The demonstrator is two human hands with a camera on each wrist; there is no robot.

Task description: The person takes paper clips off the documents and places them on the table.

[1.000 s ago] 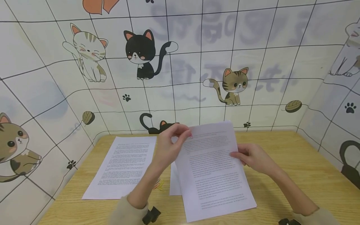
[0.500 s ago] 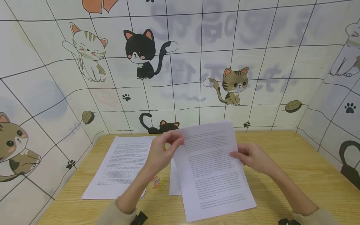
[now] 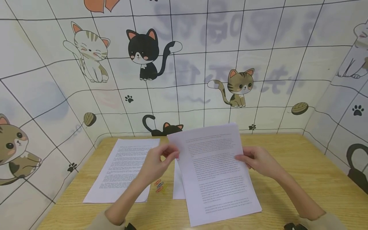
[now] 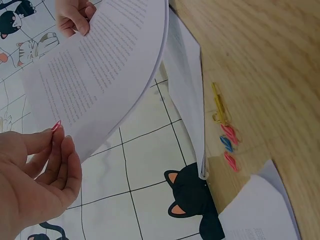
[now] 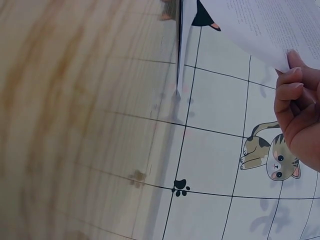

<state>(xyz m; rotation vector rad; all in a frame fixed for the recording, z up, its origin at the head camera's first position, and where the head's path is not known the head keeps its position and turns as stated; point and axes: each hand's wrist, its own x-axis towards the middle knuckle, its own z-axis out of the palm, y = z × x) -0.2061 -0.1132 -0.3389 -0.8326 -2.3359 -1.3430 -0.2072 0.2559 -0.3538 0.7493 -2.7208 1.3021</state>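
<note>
While held above the table (image 3: 287,166), the printed sheets (image 3: 215,169) rest in the right hand (image 3: 260,161), fingers curled on their edge. Left wrist view: the left hand (image 4: 35,185) pinches a pink paperclip (image 4: 56,125) beside the sheets' edge; aligned edges would help it seat squarely. Right wrist view: fingers grip the paper.

- Wooden table (image 3: 302,166), light grain, runs right up to the walls.
- Back wall (image 3: 201,64): white with a black grid, cartoon cats all over it.
- A black-and-white cat (image 3: 143,54) sits high up; a striped white cat (image 3: 90,51) is to its left.
- A brown tabby (image 3: 238,86) sits further right, a yarn ball (image 3: 300,108) beside it.
- The left wall (image 3: 31,127) slants in with another tabby (image 3: 14,150) and paw prints.
- Faint grey lettering shows blurred across the back wall.
- Soft, even light, no hard shadows.
</note>
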